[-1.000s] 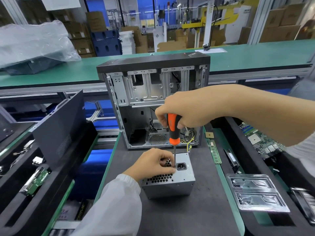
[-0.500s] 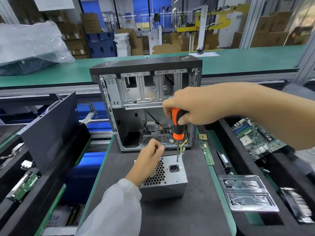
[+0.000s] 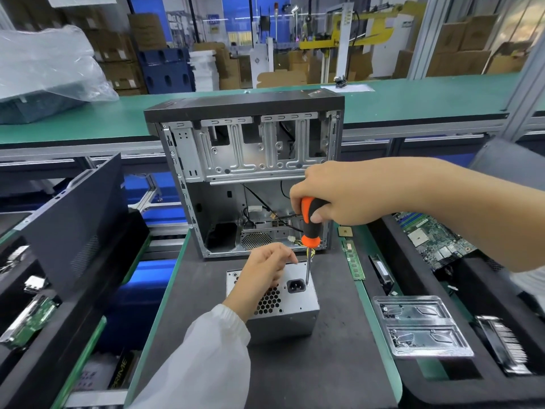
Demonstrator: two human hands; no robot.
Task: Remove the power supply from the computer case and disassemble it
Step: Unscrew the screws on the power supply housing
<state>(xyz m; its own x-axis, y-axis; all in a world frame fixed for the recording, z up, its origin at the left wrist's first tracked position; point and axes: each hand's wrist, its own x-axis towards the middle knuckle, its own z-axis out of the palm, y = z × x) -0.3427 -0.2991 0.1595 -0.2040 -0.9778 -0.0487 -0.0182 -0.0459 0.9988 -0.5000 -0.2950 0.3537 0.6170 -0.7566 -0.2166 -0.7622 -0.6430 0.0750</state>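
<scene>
A silver power supply (image 3: 290, 312) stands on the dark mat in front of the open computer case (image 3: 250, 178), with its socket and honeycomb grille facing up. My right hand (image 3: 336, 193) grips an orange and black screwdriver (image 3: 309, 222) held upright, its tip on the supply's top face just right of the socket. My left hand (image 3: 262, 270) hovers over the supply's left part with fingers curled; whether it pinches something small I cannot tell. Yellow wires trail from the supply's rear towards the case.
A black side panel (image 3: 76, 219) leans at the left. RAM sticks (image 3: 352, 258) lie on the green strip, a clear plastic tray (image 3: 421, 326) and a motherboard (image 3: 433, 237) at the right. Bins with circuit boards (image 3: 29, 320) at the left.
My left hand lifted off the supply's top and curled its fingers. The screwdriver tip shifted to a spot right of the socket. The camera view moved slightly.
</scene>
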